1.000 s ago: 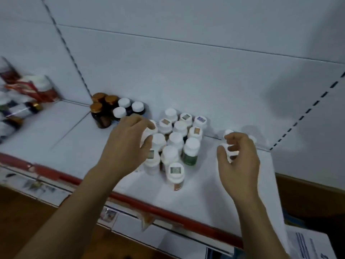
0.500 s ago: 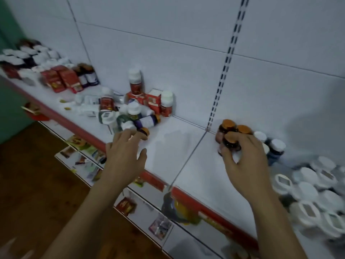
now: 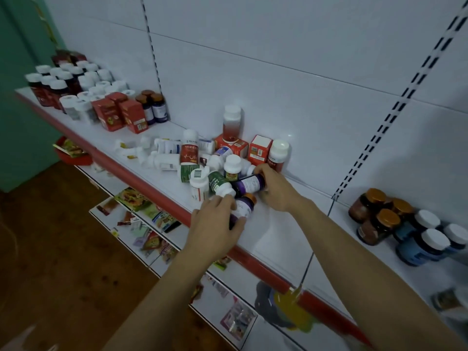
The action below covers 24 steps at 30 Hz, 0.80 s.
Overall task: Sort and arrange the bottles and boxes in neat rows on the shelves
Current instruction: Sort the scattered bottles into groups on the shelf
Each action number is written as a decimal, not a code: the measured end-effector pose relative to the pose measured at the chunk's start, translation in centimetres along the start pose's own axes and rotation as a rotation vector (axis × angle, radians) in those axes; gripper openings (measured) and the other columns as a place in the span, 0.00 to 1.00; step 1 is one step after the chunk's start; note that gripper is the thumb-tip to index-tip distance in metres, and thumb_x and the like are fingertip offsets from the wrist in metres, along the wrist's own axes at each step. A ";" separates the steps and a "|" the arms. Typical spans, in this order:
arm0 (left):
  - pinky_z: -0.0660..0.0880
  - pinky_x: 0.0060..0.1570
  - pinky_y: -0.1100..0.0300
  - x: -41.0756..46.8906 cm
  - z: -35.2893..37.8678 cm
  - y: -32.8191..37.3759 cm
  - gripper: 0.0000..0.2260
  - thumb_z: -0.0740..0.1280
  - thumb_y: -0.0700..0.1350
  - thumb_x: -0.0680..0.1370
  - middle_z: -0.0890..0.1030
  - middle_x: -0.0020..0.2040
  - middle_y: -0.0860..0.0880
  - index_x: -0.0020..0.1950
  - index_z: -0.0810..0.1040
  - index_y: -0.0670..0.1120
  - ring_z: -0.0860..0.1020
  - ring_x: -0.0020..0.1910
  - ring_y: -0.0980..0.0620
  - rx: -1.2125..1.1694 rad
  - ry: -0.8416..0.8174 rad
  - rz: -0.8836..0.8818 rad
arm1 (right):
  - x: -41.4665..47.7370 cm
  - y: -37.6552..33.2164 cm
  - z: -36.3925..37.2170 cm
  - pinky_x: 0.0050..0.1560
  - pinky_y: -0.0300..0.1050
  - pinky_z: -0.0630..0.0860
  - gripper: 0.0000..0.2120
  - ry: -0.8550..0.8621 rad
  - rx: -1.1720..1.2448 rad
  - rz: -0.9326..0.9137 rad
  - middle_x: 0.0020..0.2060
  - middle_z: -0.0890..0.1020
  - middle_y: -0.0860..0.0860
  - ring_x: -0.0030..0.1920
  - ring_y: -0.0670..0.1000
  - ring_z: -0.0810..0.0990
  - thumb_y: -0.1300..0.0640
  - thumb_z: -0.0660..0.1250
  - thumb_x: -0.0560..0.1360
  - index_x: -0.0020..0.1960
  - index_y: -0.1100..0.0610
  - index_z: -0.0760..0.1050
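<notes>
A jumbled heap of bottles and red boxes [image 3: 258, 150] lies mid-shelf on the white shelf [image 3: 273, 231]. My left hand [image 3: 215, 224] grips a lying purple-labelled bottle with an orange cap [image 3: 244, 207] near the front edge. My right hand [image 3: 272, 188] holds a second purple bottle [image 3: 249, 184], also on its side, just behind the first. White-capped bottles [image 3: 231, 167] and a green-labelled one [image 3: 217, 182] crowd right beside both hands. A tall red bottle [image 3: 231, 124] stands on a box at the back.
Neat rows of white-capped bottles [image 3: 76, 82] and red boxes [image 3: 119, 112] fill the shelf's left end. Brown and blue bottles [image 3: 395, 224] stand grouped at the right. A red rail [image 3: 152, 191] edges the shelf; a lower shelf [image 3: 141, 219] holds packets.
The view swung left from the white bottle group to the jumbled heap. Both hands moved to the heap and each took hold of a purple bottle.
</notes>
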<state>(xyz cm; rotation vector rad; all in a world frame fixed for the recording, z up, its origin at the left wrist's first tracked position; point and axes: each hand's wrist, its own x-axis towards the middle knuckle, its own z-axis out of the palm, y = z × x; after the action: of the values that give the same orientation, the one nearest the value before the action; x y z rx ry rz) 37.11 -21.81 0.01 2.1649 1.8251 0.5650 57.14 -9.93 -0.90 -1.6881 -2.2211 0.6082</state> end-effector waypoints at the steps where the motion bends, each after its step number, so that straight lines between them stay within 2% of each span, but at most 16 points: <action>1: 0.71 0.49 0.51 0.3 0.5 0.3 0.16 0.64 0.60 0.79 0.75 0.56 0.51 0.60 0.68 0.52 0.73 0.54 0.47 0.039 -0.039 0.004 | -0.1 0.2 -0.1 0.49 0.58 0.77 0.20 -0.007 0.008 0.004 0.51 0.77 0.50 0.49 0.55 0.76 0.56 0.72 0.71 0.54 0.45 0.63; 4: 0.74 0.44 0.50 1.2 1.8 0.5 0.21 0.66 0.59 0.79 0.75 0.56 0.46 0.63 0.63 0.48 0.74 0.50 0.44 0.106 -0.099 -0.004 | -1.5 1.3 -0.2 0.40 0.48 0.72 0.22 -0.021 0.050 0.037 0.42 0.76 0.49 0.40 0.51 0.73 0.55 0.77 0.72 0.51 0.51 0.63; 7: 0.70 0.37 0.52 1.9 2.0 0.3 0.17 0.67 0.56 0.79 0.76 0.50 0.47 0.56 0.62 0.49 0.74 0.44 0.46 -0.002 -0.108 0.006 | -3.4 2.4 -0.2 0.40 0.48 0.70 0.18 0.011 0.200 0.109 0.41 0.78 0.53 0.37 0.50 0.72 0.47 0.70 0.79 0.54 0.55 0.64; 9: 0.74 0.35 0.50 2.2 1.4 0.2 0.16 0.69 0.53 0.79 0.78 0.44 0.49 0.54 0.62 0.50 0.78 0.39 0.47 -0.279 -0.145 -0.039 | -4.5 2.3 -0.5 0.41 0.47 0.72 0.14 0.088 0.400 0.209 0.42 0.81 0.54 0.38 0.50 0.75 0.45 0.64 0.82 0.56 0.54 0.66; 10: 0.77 0.37 0.52 2.2 0.9 0.4 0.15 0.69 0.51 0.80 0.80 0.45 0.49 0.55 0.64 0.50 0.81 0.38 0.49 -0.466 -0.153 -0.086 | -4.9 2.1 -0.7 0.41 0.46 0.73 0.13 0.142 0.522 0.272 0.43 0.82 0.54 0.39 0.49 0.77 0.45 0.63 0.83 0.57 0.54 0.67; 12: 0.79 0.39 0.63 1.9 -0.3 1.0 0.14 0.70 0.45 0.80 0.83 0.51 0.49 0.61 0.66 0.51 0.83 0.41 0.56 -0.836 -0.142 -0.184 | -5.3 1.7 -1.0 0.42 0.45 0.74 0.11 0.229 0.783 0.402 0.43 0.83 0.54 0.38 0.49 0.79 0.47 0.61 0.84 0.59 0.54 0.70; 14: 0.77 0.41 0.68 2.1 -1.7 1.6 0.16 0.69 0.41 0.81 0.86 0.51 0.50 0.65 0.69 0.53 0.84 0.45 0.58 -1.092 -0.069 -0.217 | -5.4 1.0 -1.2 0.42 0.47 0.74 0.10 0.309 1.034 0.479 0.39 0.83 0.55 0.37 0.51 0.80 0.48 0.60 0.84 0.59 0.54 0.72; 17: 0.81 0.48 0.62 3.1 -4.0 1.1 0.20 0.68 0.36 0.80 0.86 0.52 0.55 0.64 0.71 0.58 0.84 0.53 0.54 -1.315 0.101 -0.194 | -4.7 -0.6 -1.3 0.40 0.47 0.71 0.09 0.444 1.314 0.495 0.35 0.81 0.54 0.34 0.52 0.78 0.49 0.59 0.85 0.56 0.54 0.72; 20: 0.81 0.56 0.52 4.7 -7.0 -1.1 0.22 0.71 0.36 0.78 0.85 0.56 0.51 0.65 0.73 0.58 0.83 0.59 0.48 -1.403 0.253 -0.146 | -3.2 -3.1 -2.0 0.38 0.46 0.69 0.10 0.502 1.400 0.437 0.35 0.80 0.54 0.32 0.51 0.76 0.48 0.58 0.85 0.56 0.54 0.71; 24: 0.80 0.58 0.53 7.4 -10.2 -6.8 0.26 0.71 0.36 0.78 0.84 0.58 0.54 0.73 0.70 0.51 0.82 0.60 0.50 -1.347 0.443 -0.147 | 1.0 -6.3 -2.6 0.38 0.46 0.71 0.11 0.489 1.329 0.357 0.39 0.82 0.54 0.33 0.51 0.76 0.48 0.58 0.85 0.59 0.54 0.73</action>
<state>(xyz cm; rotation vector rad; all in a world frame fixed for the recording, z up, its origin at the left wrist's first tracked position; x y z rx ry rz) 27.55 -13.82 7.14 1.0000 1.0683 1.6806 52.80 -10.01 4.43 -1.2108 -0.7387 1.1993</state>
